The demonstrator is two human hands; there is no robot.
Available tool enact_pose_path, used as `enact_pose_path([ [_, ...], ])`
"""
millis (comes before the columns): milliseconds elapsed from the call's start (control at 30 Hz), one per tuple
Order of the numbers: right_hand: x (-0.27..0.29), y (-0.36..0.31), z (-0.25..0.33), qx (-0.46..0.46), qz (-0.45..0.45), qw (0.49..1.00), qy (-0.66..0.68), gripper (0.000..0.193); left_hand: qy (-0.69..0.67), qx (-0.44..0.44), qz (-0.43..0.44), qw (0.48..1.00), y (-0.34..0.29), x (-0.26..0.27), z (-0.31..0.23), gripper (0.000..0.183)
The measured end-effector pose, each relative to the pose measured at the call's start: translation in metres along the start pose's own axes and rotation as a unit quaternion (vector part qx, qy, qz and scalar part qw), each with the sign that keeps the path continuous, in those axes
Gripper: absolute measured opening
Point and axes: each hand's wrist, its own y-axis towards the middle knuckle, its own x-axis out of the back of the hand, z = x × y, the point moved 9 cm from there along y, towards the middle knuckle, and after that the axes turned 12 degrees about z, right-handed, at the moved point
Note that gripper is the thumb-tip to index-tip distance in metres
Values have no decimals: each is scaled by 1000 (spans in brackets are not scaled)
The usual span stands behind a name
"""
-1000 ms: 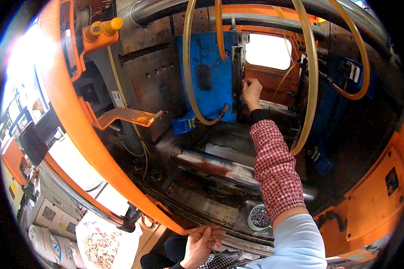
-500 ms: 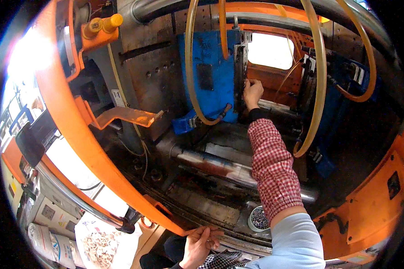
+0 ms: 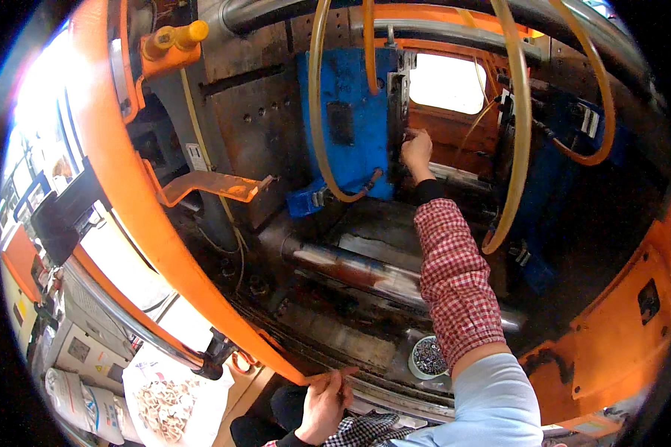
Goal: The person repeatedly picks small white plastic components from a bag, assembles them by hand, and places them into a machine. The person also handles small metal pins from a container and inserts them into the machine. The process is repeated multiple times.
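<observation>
Blue-painted steel mould block (image 3: 350,127) stands upright inside the orange machine frame (image 3: 127,194), at about 12 o'clock from the person; its long axis runs vertically, and a grey metal edge plate (image 3: 397,123) lines its 3 o'clock side. Right hand (image 3: 416,149) is raised on an outstretched arm in a red-and-white checked sleeve (image 3: 455,283), fingertips pressed against that edge plate, fingers bunched narrow; whether they pinch anything small I cannot tell. The block thus lies directly at 9 o'clock of the right hand, touching; this hand is by far the nearer one. Left hand (image 3: 322,406) is low, at 6 o'clock, well apart from the block, curled around the lower end of the orange guard rail (image 3: 291,372). Translucent yellow hoses (image 3: 317,112) loop down across the block face. Below the block, a rusty polished steel tie bar (image 3: 350,270) lies aslant. A small round white tub of dark metal bits (image 3: 428,357) sits just beside the sleeve's elbow.
</observation>
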Motion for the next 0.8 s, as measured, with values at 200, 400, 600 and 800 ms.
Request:
enact_pose_path([
  [200,32,-41,54,45,6,995,-83,23,-85,9,32,996,8,-18,-6,21],
  [400,63,-235,222,212,357,888,197,5,-32,-61,-37,997,6,-5,-38,27],
  [600,66,-337,228,250,557,769,191,21,-7,-141,38,989,19,-33,-58,31],
  [800,79,-318,231,286,517,786,182,11,-24,-131,-13,991,22,-32,-63,33],
])
